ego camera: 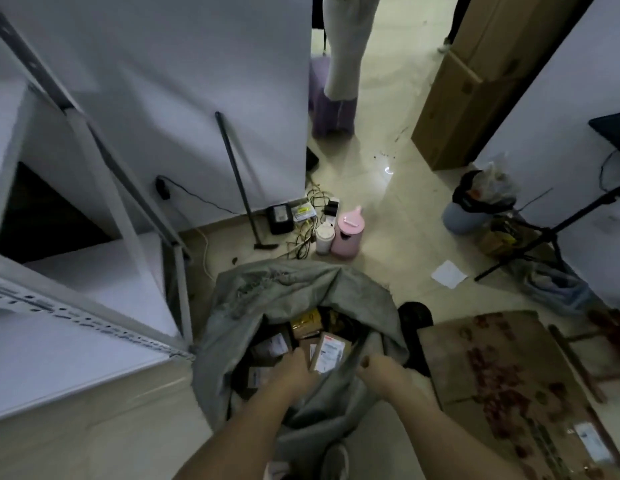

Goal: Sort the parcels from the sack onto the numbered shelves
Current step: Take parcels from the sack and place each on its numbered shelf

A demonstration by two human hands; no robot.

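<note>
Head camera looked down into a grey sack (294, 289) standing open on the floor, just right of the white shelves (76, 327). Both arms reached in: the left hand (294, 370) lay among the parcels beside a brown labelled parcel (328, 351) (whether its fingers had closed on 1, I cannot tell), while the right hand (383, 372) gripped the sack's near-right rim. A pink kettle (348, 233) stood farther off.
</note>
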